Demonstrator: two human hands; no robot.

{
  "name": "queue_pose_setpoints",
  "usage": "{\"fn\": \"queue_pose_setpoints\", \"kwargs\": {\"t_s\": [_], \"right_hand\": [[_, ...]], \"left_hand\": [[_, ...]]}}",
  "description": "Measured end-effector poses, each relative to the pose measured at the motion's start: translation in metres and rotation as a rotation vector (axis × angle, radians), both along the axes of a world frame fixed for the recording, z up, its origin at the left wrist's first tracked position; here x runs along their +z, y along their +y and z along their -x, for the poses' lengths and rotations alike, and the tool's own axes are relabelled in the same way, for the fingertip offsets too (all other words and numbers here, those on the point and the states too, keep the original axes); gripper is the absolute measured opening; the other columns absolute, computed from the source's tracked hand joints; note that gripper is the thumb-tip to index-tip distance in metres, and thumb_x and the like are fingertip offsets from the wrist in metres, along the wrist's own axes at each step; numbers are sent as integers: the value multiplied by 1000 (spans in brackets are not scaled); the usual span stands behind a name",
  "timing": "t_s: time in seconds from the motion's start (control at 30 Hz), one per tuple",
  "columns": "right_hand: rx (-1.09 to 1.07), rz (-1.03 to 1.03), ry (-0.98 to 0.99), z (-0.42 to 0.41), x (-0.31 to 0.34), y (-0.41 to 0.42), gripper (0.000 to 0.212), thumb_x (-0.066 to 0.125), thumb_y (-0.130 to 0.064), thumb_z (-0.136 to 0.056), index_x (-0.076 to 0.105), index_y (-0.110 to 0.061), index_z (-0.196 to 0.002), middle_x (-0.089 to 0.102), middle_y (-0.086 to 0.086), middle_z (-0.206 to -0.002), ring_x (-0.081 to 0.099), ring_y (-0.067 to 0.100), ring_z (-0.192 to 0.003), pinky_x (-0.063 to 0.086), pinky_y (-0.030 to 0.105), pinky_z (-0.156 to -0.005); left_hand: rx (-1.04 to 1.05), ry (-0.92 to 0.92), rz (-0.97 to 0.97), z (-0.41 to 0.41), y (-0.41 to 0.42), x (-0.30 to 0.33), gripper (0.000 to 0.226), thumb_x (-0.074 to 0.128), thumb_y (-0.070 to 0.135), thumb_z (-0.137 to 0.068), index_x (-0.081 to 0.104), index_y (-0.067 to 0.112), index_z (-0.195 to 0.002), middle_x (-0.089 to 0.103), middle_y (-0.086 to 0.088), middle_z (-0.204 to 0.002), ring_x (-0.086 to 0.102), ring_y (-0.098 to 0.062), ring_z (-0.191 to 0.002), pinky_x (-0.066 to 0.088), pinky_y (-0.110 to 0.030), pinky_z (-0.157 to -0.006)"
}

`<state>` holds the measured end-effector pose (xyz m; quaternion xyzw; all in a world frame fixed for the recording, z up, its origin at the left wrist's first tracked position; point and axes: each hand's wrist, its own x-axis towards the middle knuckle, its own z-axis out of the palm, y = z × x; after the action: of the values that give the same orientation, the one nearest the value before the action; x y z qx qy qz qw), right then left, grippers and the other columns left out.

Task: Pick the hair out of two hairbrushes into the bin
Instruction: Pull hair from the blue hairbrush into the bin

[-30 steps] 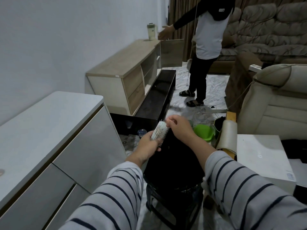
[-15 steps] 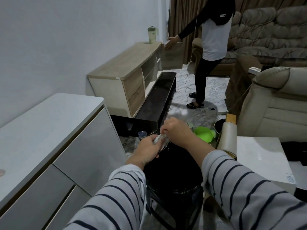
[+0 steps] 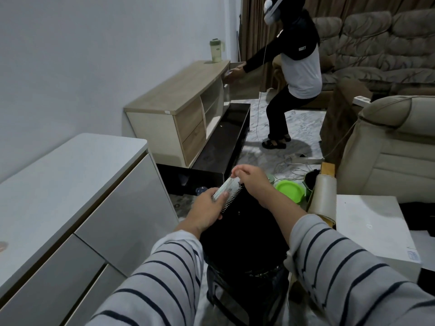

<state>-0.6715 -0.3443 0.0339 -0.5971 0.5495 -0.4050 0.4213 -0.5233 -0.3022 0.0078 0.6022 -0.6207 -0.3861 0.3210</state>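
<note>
A pale, flat hairbrush (image 3: 227,189) with metal-tipped bristles is held over a black bin lined with a dark bag (image 3: 242,238). My left hand (image 3: 206,211) grips the brush by its lower end, bristles turned to the right. My right hand (image 3: 250,182) is at the brush's far end, its fingertips pinched together at the top of the bristles. Whether any hair is between those fingers is too fine to tell. A second hairbrush is not in view.
A white cabinet (image 3: 70,184) runs along my left. A white table (image 3: 367,222) stands at my right, with a green lid (image 3: 290,189) and a roll (image 3: 324,196) on the floor between. A person (image 3: 294,74) bends at the wooden TV unit (image 3: 179,95). Sofas (image 3: 388,55) fill the far right.
My right hand has lifted from the bristles to the brush's far end, pinching there. The brush tilted back up. The person at the back bent down towards the wooden unit.
</note>
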Motion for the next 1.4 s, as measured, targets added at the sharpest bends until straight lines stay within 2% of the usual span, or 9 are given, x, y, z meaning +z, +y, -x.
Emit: {"fn": "queue_pose_setpoints", "kwargs": {"t_s": [0.17,0.47,0.67,0.77,0.9,1.07,1.2,1.3,1.4], "right_hand": [[116,-168,-317,-5,6,1,24,32,-12,-100,45,-19,-80,56,1,-63,42,12,-48,36,20,-45],[-173,162,216,15,-1,-9,21,37,-5,-93,52,-17,-86,46,-2,-63,44,21,-62,31,31,-57],[31,-116,340,23,-10,-3,31,39,-28,-95,66,-12,-100,63,4,-101,56,23,-100,42,35,-88],[134,-171,348,11,-10,6,50,45,-50,-91,69,-7,-98,68,11,-104,61,25,-100,40,30,-80],[77,-123,395,10,-10,3,12,66,-28,-82,72,-22,-75,69,-5,-80,61,14,-86,43,22,-72],[-36,-151,531,21,-5,4,23,52,-18,-89,71,-28,-97,74,-3,-101,59,14,-109,26,43,-113],[-35,-121,516,32,-10,9,36,50,5,-82,72,-15,-103,71,14,-107,68,28,-96,52,33,-90],[-88,-103,585,35,-8,13,11,64,-15,-81,69,-24,-78,74,7,-90,71,24,-76,51,28,-71],[-114,-79,807,36,-4,14,25,57,-43,-86,69,-24,-76,73,-1,-89,60,18,-94,33,40,-98]], "left_hand": [[2,-23,18,-1,-6,-1,21,51,35,-98,60,17,-101,60,-2,-76,56,-7,-43,40,-10,-43],[28,-126,-16,-18,-2,-11,27,49,39,-97,61,19,-111,64,0,-82,60,-10,-52,47,-19,-54],[144,-36,-32,-26,-3,-13,27,48,36,-98,56,18,-116,63,-3,-94,60,-15,-66,42,-19,-51],[121,56,-6,-14,-7,-5,20,49,31,-99,56,19,-114,62,-4,-97,58,-13,-66,43,-10,-45],[140,112,-46,-7,-8,-1,22,44,32,-100,56,19,-114,62,0,-89,56,-13,-53,38,-14,-42],[185,141,-83,-9,-10,-3,27,41,34,-100,56,16,-115,65,-6,-96,56,-13,-52,34,-23,-47],[202,163,-78,-8,-11,-6,23,42,35,-100,56,19,-110,66,-7,-97,56,-12,-51,35,-24,-47],[187,179,-89,-5,-12,-7,22,42,35,-99,55,19,-108,66,-8,-98,55,-12,-51,35,-24,-48],[184,190,-102,-1,-13,-7,22,42,34,-99,56,18,-105,66,-9,-96,55,-13,-49,33,-24,-47]]}}
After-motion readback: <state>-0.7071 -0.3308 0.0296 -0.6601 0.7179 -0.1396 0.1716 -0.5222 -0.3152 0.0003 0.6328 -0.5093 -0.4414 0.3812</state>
